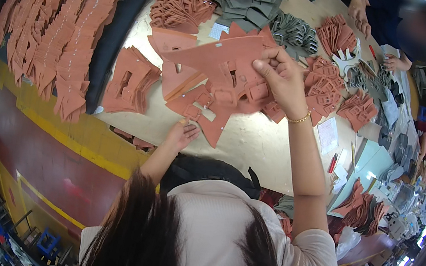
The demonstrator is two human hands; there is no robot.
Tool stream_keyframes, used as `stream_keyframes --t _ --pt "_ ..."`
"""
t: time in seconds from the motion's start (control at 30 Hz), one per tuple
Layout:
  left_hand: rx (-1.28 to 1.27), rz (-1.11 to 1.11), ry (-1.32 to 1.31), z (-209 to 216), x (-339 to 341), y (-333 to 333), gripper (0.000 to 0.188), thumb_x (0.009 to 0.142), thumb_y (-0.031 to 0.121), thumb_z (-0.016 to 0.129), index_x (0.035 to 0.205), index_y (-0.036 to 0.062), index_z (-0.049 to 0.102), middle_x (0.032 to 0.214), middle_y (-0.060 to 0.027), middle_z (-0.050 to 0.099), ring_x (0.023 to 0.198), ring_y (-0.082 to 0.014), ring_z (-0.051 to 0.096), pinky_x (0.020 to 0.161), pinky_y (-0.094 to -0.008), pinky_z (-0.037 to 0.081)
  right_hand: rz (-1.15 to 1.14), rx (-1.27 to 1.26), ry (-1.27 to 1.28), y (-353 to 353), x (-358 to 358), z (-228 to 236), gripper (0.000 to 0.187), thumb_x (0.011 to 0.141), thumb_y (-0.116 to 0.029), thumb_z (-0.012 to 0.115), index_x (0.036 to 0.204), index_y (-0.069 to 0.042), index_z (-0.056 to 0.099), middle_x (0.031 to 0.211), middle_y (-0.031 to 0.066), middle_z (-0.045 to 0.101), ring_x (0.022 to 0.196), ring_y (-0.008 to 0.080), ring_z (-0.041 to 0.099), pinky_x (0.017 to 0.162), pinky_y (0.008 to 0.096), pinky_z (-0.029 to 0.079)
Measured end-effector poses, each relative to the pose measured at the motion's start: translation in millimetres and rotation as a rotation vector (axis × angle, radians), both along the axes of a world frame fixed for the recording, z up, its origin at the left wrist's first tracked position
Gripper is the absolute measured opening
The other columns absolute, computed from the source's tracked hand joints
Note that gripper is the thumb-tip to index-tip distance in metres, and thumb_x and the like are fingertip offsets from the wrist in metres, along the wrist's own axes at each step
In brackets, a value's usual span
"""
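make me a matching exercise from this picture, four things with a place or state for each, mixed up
1. right hand
2. left hand
3. bracelet
4. stack of large grey-green panels

a. on the far side of the table
b. gripping a raised orange-brown panel
c. low, by the table's near edge
d. around the right wrist

Pairs: 1-b, 2-c, 3-d, 4-a

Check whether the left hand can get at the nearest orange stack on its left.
Likely yes: only a strip of shiny tabletop seems to separate the left hand from the orange stack.
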State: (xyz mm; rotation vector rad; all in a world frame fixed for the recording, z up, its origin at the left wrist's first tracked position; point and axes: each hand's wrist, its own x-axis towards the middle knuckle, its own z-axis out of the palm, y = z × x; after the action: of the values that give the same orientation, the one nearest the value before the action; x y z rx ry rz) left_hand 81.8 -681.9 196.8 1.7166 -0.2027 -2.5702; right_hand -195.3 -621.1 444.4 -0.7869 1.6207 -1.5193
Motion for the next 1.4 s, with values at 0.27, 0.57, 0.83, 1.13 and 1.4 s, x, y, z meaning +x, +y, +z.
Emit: stream_keyframes --t 0.27,0.57,0.83,1.13,1.4 --pt "-0.286 -0.101 -0.126 52 9 -3 0.049 0.092 0.033 0.055 0.127 0.0022 0.04 0.116 -0.0158 0.048 0.102 -0.029 0.054 0.089 -0.0426 0.045 -0.062 -0.156 0.352 19 35 25 0.016 0.083 -0.003 0.068 0.095 -0.002 0.057 0.092 0.0062 0.064 0.082 0.0122 0.062 0.073 0.0227 0.049" --pt "0.112 0.052 1.004 252 -56 -7 0.066 0.091 0.053 0.04 0.142 0.0116 0.034 0.14 -0.0118 0.041 0.112 -0.0258 0.051 0.091 -0.0456 0.042 -0.046 -0.527 1.271 52 94 23 0.019 0.067 -0.013 0.071 0.085 -0.014 0.065 0.099 0.0015 0.064 0.097 0.0222 0.061 0.09 0.0441 0.044" --pt "-0.148 -0.013 1.198 301 -66 -2 0.075 0.088 0.057 0.048 0.143 0.008 0.032 0.14 -0.0112 0.04 0.12 -0.026 0.047 0.092 -0.0365 0.045 -0.272 -0.539 1.276 73 103 39 0.018 0.065 -0.015 0.074 0.081 -0.018 0.066 0.098 -0.0025 0.061 0.095 0.0178 0.059 0.094 0.0415 0.038" --pt "-0.113 -0.018 1.083 323 -64 7 0.076 0.089 0.061 0.045 0.144 0.0091 0.032 0.143 -0.0107 0.038 0.127 -0.0285 0.041 0.1 -0.0428 0.041 -0.301 -0.508 1.304 78 108 51 0.017 0.068 -0.013 0.071 0.084 -0.018 0.067 0.101 -0.0023 0.063 0.1 0.0193 0.06 0.097 0.0422 0.036" --pt "-0.254 0.019 0.63 202 -49 -35 0.061 0.093 0.045 0.047 0.139 0.0058 0.034 0.142 -0.0166 0.039 0.126 -0.0351 0.043 0.107 -0.0481 0.033 -0.309 -0.239 0.944 86 86 46 0.028 0.075 0.009 0.062 0.098 -0.006 0.063 0.087 0.007 0.067 0.083 0.0231 0.067 0.083 0.0381 0.05"
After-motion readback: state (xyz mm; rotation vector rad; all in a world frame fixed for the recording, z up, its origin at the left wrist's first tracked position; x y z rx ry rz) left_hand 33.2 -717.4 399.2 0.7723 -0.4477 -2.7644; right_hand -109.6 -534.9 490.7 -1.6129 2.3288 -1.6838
